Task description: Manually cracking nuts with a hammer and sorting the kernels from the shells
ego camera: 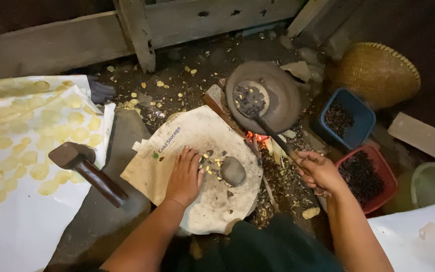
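One head-worn view, steeply downward, close over the floor-level workplace.

Round stone slab (217, 201): rough, matt, under creased plastic sheet (162, 151). Pan (283, 95): dull, sooty metal. Mallet (84, 168): smooth wood. Basket (376, 73): woven cane. Tubs (361, 118): plastic.

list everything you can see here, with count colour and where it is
stone slab: 1, pale, cloth-covered, centre
round stone: 1, grey, on the slab
hammer: 1, dark, wooden handle, left
flattened discs: many, yellow, on white sheets at left
pan: 1, dark grey, over embers, holding dark seeds
stirrer: 1, dark, running from the pan to the right hand
blue tub: 1, right, dark seeds inside
red tub: 1, right, dark seeds inside
woven basket: 1, tan, upper right
left hand: flat on the slab
right hand: gripping the stirrer
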